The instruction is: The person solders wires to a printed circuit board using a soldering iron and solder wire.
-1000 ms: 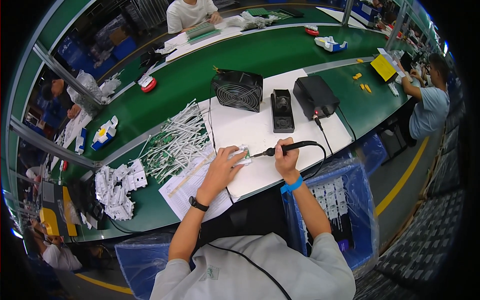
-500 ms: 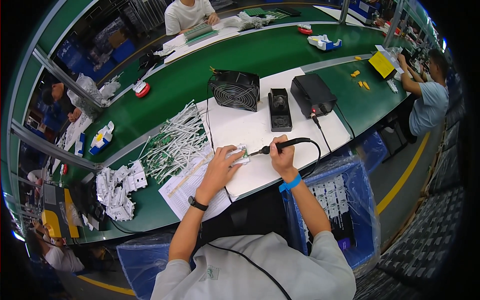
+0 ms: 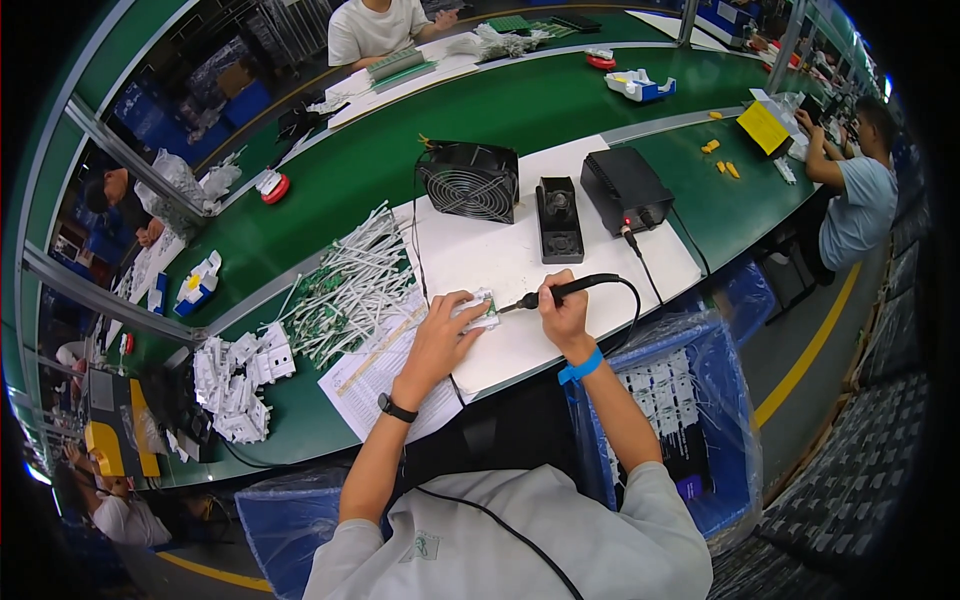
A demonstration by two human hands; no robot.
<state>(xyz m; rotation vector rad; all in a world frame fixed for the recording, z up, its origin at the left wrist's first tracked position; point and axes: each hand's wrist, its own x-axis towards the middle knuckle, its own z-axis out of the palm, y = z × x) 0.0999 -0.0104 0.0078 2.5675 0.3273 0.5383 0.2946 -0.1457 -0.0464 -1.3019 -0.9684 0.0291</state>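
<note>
My right hand [image 3: 564, 316] is closed round the handle of a soldering iron [image 3: 530, 299], whose tip points left onto a small green circuit board [image 3: 485, 308] with white edging. Holding that board against the white work sheet [image 3: 520, 350], my left hand [image 3: 442, 333] has its thumb and fingers at the board's left side. The iron's tip meets or nearly meets the board; any solder is too small to make out. The iron's black cord loops back to the right. Under my left wrist lies a printed paper sheet [image 3: 365, 385].
Beyond my hands stand a black fan [image 3: 470, 182], a black iron stand [image 3: 560, 220] and a black power unit [image 3: 626, 190]. Left lie wired boards [image 3: 350, 285] and white housings [image 3: 238, 385]. A lined blue bin [image 3: 735, 400] sits by my right arm. Co-workers sit around the green belt [image 3: 380, 160].
The trays and red round items on the belt have shifted slightly to the left. A co-worker across the belt has lifted a hand. My hands and the soldering iron have hardly moved.
</note>
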